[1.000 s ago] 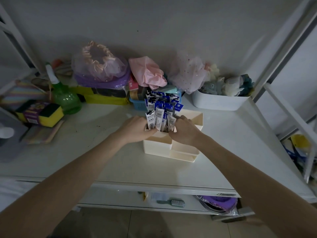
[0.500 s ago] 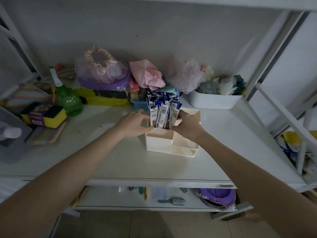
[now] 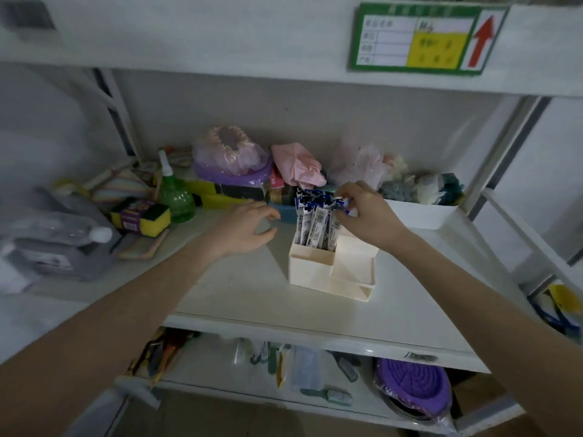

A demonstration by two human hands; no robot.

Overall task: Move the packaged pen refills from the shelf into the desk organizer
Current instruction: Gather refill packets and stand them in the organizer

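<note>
A cream desk organizer (image 3: 318, 272) stands in the middle of the white shelf (image 3: 252, 294). Several packaged pen refills (image 3: 315, 225) with blue-and-white tops stand upright in its tall back-left compartment. My right hand (image 3: 366, 212) pinches the blue tops of the rightmost packs from above. My left hand (image 3: 249, 228) hovers just left of the organizer, fingers apart and curled, holding nothing. A small blue basket (image 3: 285, 212) sits behind the refills, mostly hidden by them.
Along the back stand a green spray bottle (image 3: 175, 197), a yellow sponge pack (image 3: 142, 216), bagged pink and purple items (image 3: 233, 156) and a white bin (image 3: 419, 212) of soft goods. A grey jug (image 3: 53, 244) lies left. An upper shelf beam carries a green label (image 3: 422, 39).
My left hand has let go of the organizer and drawn back to the left. My right hand rose from the organizer's side to the tops of the packs. The view tilted upward.
</note>
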